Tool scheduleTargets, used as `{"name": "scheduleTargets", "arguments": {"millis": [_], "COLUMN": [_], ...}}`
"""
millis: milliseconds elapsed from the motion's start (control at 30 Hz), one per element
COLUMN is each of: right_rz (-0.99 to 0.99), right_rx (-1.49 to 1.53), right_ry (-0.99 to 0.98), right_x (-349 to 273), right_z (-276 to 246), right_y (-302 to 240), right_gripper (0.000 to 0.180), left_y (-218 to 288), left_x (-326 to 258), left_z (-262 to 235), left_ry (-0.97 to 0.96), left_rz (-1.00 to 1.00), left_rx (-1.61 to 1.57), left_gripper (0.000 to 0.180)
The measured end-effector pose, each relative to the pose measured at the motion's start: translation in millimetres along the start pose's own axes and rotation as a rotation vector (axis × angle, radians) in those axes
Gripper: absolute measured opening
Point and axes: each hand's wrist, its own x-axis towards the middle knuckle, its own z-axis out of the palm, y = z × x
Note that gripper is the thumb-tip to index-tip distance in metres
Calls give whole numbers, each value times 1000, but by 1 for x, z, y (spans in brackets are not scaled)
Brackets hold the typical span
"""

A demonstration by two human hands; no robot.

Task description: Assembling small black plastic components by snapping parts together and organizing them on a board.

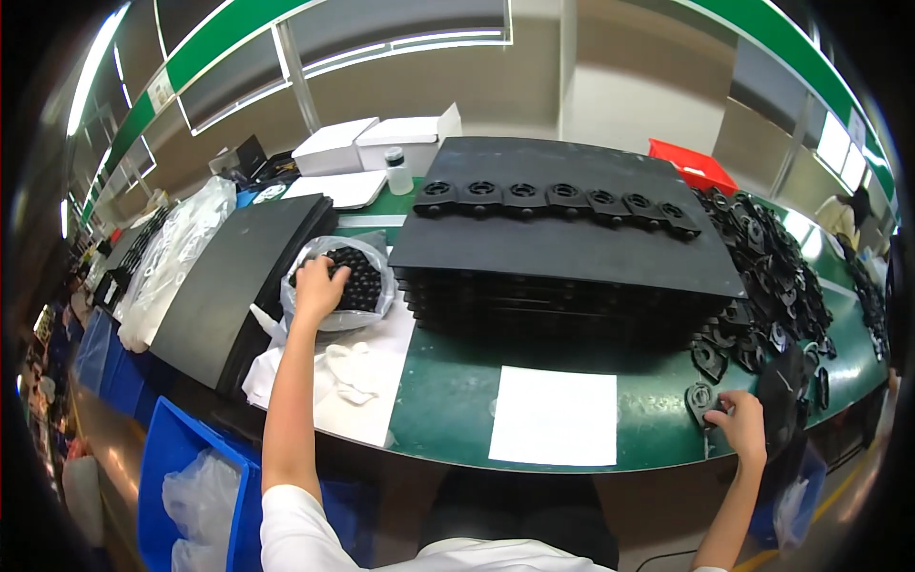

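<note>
Green-topped, the bench [448,386] curves across the scene, with pale partitions and green rails [224,36] along the far side of the room. Centrally stands a stack of black boards [572,259], and across its top board runs a row of seven black fittings [521,195], each with a round, spoked opening.

Just left of the stack, an open clear bag [384,297] is full of small dark pieces [360,276]. Into its left side dips the left hand [319,286], fingers bent down at the pieces; I cannot tell whether it grips any. On the right, close to the near edge of the bench, the right hand [736,419] pinches the right edge of a single black part [700,397], rounded and similar to those in the row. Beyond it, to the far right, spreads a large heap of black parts [762,262], with a red bin [691,166] behind.

Near the middle lies a white sheet [555,417]. White cloth [350,372] sits crumpled on the near side of the bag. Farther left are dark panels [233,286] and clear plastic wrapping [186,253]; at far left-centre, white boxes [334,143] stand beside a small translucent jar [398,177]. Below, near left, a blue crate [157,477] holds crumpled clear plastic [202,491]
</note>
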Motion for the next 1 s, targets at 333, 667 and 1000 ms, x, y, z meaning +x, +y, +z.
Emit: {"name": "scheduleTargets", "arguments": {"millis": [333,667,1000], "right_rz": [-178,-85,-78], "right_rx": [483,762,799], "right_ry": [253,268,251], "right_x": [10,15,9], "right_z": [49,89,84], "right_y": [-73,-52,-58], "right_gripper": [12,8,11], "left_y": [10,20,-3], "left_x": [34,45,56], "left_z": [55,37,-34], "left_ry": [-217,-70,-167], "left_rz": [11,221,2], "left_rx": [179,326,335], "left_gripper": [53,24,45]}}
